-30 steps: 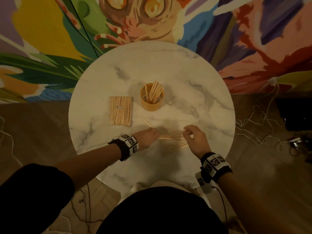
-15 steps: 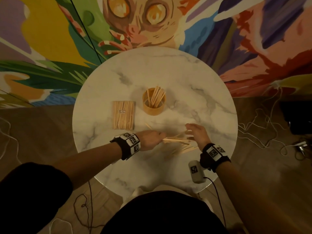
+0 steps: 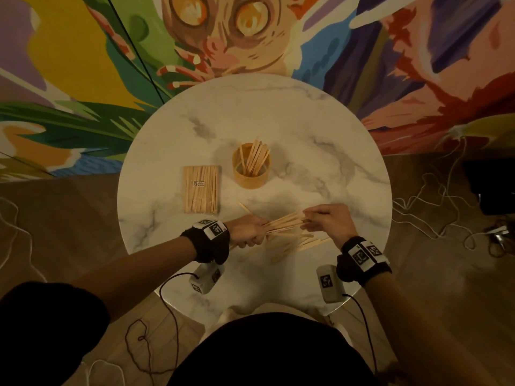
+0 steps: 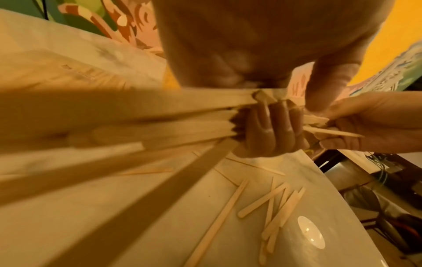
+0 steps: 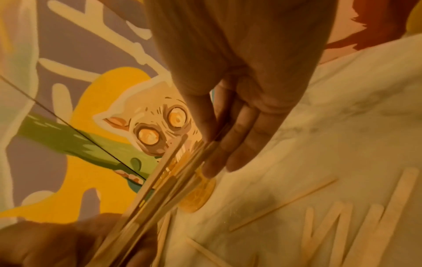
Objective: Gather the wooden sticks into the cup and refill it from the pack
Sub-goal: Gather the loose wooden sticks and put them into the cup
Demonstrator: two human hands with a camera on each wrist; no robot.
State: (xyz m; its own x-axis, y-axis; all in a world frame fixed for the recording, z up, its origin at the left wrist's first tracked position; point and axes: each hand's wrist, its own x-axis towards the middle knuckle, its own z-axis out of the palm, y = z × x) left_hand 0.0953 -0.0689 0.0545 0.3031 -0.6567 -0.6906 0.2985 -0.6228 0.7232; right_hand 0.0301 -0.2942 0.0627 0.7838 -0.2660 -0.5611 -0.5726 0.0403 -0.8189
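The head camera looks steeply down on the round marble tabletop [image 3: 320, 129] from above; both wrist cameras sit close (very wide) beside the fingers [image 4: 267, 126], sharing the loose wooden sticks [image 3: 295, 243] and mural.
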